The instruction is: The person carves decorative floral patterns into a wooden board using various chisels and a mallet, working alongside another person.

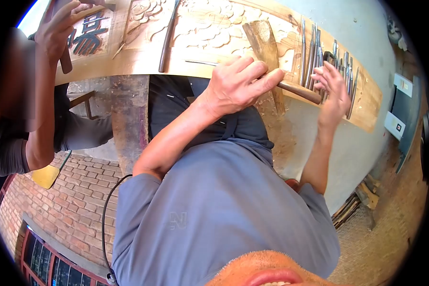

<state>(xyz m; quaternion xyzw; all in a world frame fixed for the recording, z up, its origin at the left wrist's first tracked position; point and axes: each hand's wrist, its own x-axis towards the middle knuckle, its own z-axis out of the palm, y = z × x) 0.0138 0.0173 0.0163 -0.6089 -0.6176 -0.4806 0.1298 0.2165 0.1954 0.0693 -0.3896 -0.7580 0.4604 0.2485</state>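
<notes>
My left hand is closed around a carving chisel. Its wooden handle sticks out to the right and its thin metal blade points left over the board edge. To the right, my right hand is raised near the handle's end, fingers apart and slightly curled, with nothing visible in them. Behind it, several carving tools lie side by side on the wood. A worn wooden mallet rests beyond my left hand, partly hidden by it. The board bears a shallow relief carving.
Another chisel with a dark handle lies on the board. At left a co-worker's hand grips a tool near carved dark characters. A wooden bench stands below the board's edge. A black cable hangs beside my shirt.
</notes>
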